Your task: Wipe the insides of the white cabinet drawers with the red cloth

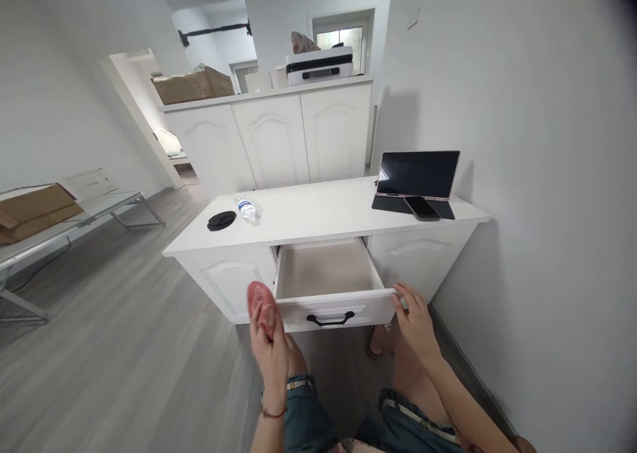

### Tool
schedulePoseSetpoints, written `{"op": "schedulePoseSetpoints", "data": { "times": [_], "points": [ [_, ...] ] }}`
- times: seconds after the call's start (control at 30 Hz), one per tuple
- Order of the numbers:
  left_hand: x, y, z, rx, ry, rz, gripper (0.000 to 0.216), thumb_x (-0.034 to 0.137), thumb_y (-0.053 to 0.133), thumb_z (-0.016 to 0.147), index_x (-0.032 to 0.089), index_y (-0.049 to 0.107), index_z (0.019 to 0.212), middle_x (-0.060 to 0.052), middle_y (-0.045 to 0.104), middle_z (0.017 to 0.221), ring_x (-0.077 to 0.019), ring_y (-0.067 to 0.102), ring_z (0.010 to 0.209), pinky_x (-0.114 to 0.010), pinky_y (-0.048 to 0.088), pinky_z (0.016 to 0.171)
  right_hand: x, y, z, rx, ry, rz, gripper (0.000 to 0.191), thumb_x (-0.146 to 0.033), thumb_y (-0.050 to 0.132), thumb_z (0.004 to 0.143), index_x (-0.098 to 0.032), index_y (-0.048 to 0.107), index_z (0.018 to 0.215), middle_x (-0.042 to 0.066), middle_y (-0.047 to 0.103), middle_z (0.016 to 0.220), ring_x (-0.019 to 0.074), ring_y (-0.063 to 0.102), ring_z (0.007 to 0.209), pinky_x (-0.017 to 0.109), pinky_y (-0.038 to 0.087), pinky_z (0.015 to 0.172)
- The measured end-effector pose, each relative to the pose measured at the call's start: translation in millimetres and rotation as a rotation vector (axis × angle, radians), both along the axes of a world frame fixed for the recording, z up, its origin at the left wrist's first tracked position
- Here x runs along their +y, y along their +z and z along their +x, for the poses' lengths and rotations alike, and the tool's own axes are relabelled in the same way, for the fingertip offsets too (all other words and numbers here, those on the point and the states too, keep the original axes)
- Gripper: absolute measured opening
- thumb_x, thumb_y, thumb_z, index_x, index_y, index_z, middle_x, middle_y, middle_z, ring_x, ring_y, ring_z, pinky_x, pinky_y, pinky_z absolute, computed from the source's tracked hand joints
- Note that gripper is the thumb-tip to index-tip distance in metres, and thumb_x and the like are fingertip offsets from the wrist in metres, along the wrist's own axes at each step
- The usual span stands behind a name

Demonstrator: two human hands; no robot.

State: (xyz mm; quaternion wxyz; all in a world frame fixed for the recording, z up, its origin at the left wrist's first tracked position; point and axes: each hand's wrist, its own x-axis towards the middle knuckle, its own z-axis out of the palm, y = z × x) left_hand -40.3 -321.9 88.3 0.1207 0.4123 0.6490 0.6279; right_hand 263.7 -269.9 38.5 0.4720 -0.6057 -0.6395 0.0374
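A white drawer (326, 270) is pulled out from the middle of the white cabinet, and its light inside is bare. A black handle (331, 319) sits on its front panel. Left of the drawer front, my left hand (269, 347) is closed around a pink cloth (261, 300), crumpled and roughly oval. My right hand (415, 320) grips the right end of the drawer front, fingers over its top edge and thumb near its face.
On the cabinet top (308, 207) are a plastic bottle (246, 209), a flat black object (221, 221), a tablet (418, 174) on a stand and a phone (422, 207). A wall (547, 207) borders the right side. Behind stands a taller cabinet (279, 138) with a suitcase (318, 65).
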Motion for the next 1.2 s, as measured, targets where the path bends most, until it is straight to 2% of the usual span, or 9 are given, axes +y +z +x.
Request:
{"op": "schedulePoseSetpoints", "data": {
  "times": [0.07, 0.17, 0.3, 0.4, 0.57, 0.73, 0.87, 1.03, 1.2],
  "points": [
    [10.0, -18.9, 18.6, 0.135, -0.092, -0.034, 0.052, 0.039, 0.045, 0.090, 0.022, 0.040, 0.139, -0.009, 0.035, 0.150, -0.0251, 0.028, 0.138, -0.042, 0.023, 0.114, 3.6, -5.7, 3.6, 0.035, 0.028, -0.036, 0.043, -0.051, 0.035, 0.091, -0.028, 0.054, 0.122, 0.007, 0.057, 0.126, 0.0239, 0.052, 0.116, 0.043, 0.042, 0.100],
    [22.7, -40.3, 33.2, 0.239, -0.104, -0.078, 0.061, 0.037, 0.042, 0.092, 0.023, 0.022, 0.148, -0.006, 0.015, 0.158, -0.0242, 0.003, 0.144, -0.047, 0.009, 0.117, 7.8, -10.6, 11.3, 0.116, 0.076, -0.086, 0.038, -0.047, 0.036, 0.092, -0.028, 0.057, 0.116, 0.006, 0.059, 0.122, 0.0227, 0.054, 0.113, 0.042, 0.043, 0.099],
    [31.2, -55.7, 42.3, 0.260, -0.087, -0.077, 0.064, 0.036, 0.040, 0.092, 0.022, 0.014, 0.149, -0.005, 0.001, 0.159, -0.0241, -0.011, 0.143, -0.047, 0.003, 0.117, 14.7, -10.8, 19.8, 0.288, 0.123, -0.178, 0.038, -0.048, 0.040, 0.089, -0.024, 0.064, 0.107, 0.008, 0.064, 0.116, 0.0240, 0.057, 0.109, 0.041, 0.047, 0.092],
    [34.6, -63.1, 52.0, 0.260, -0.096, -0.076, 0.067, 0.035, 0.040, 0.093, 0.023, 0.007, 0.150, -0.004, -0.005, 0.159, -0.0242, -0.013, 0.142, -0.047, 0.003, 0.117, 20.5, -10.8, 22.7, 0.411, 0.146, -0.238, 0.039, -0.050, 0.046, 0.085, -0.023, 0.066, 0.103, 0.008, 0.066, 0.113, 0.0245, 0.057, 0.108, 0.039, 0.047, 0.091],
    [40.9, -77.0, 76.0, 0.327, -0.123, -0.079, 0.069, 0.031, 0.041, 0.093, 0.026, 0.002, 0.150, -0.004, -0.005, 0.159, -0.0258, -0.012, 0.142, -0.051, 0.007, 0.116, 26.6, -10.5, 21.9, 0.530, 0.140, -0.291, 0.043, -0.054, 0.050, 0.081, -0.022, 0.064, 0.106, 0.010, 0.067, 0.109, 0.0242, 0.061, 0.099, 0.037, 0.051, 0.081],
    [45.8, -83.2, 101.7, 0.466, -0.126, -0.084, 0.060, 0.027, 0.044, 0.090, 0.027, 0.024, 0.147, -0.002, 0.002, 0.159, -0.0284, -0.011, 0.142, -0.054, 0.009, 0.115, 27.7, -6.3, 20.5, 0.592, 0.135, -0.320, 0.043, -0.056, 0.053, 0.077, -0.022, 0.065, 0.101, 0.009, 0.069, 0.102, 0.0242, 0.062, 0.094, 0.036, 0.051, 0.079],
    [45.1, -80.6, 123.1, 0.532, -0.167, -0.151, 0.057, 0.023, 0.045, 0.088, 0.028, 0.033, 0.143, -0.003, 0.013, 0.157, -0.0300, -0.003, 0.143, -0.059, 0.007, 0.114, 29.4, -4.5, 23.2, 0.638, 0.143, -0.319, 0.045, -0.059, 0.055, 0.075, -0.022, 0.068, 0.098, 0.009, 0.069, 0.106, 0.0254, 0.060, 0.102, 0.040, 0.047, 0.090],
    [44.6, -81.6, 151.2, 0.631, -0.299, -0.180, 0.060, 0.017, 0.046, 0.085, 0.029, 0.034, 0.142, -0.007, 0.022, 0.155, -0.0317, 0.007, 0.143, -0.060, 0.013, 0.112, 36.5, -7.3, 29.1, 0.831, 0.177, -0.392, 0.050, -0.067, 0.058, 0.069, -0.025, 0.072, 0.093, 0.007, 0.070, 0.106, 0.0260, 0.058, 0.108, 0.039, 0.047, 0.092],
    [47.1, -88.0, 177.0, 0.738, -0.483, -0.213, 0.062, 0.019, 0.048, 0.085, 0.032, 0.032, 0.143, -0.007, 0.026, 0.154, -0.0362, 0.017, 0.141, -0.065, 0.020, 0.108, 46.4, -9.9, 33.9, 0.898, 0.193, -0.445, 0.049, -0.067, 0.066, 0.060, -0.024, 0.074, 0.084, 0.005, 0.071, 0.099, 0.0243, 0.061, 0.100, 0.036, 0.050, 0.086]
  ]
}}
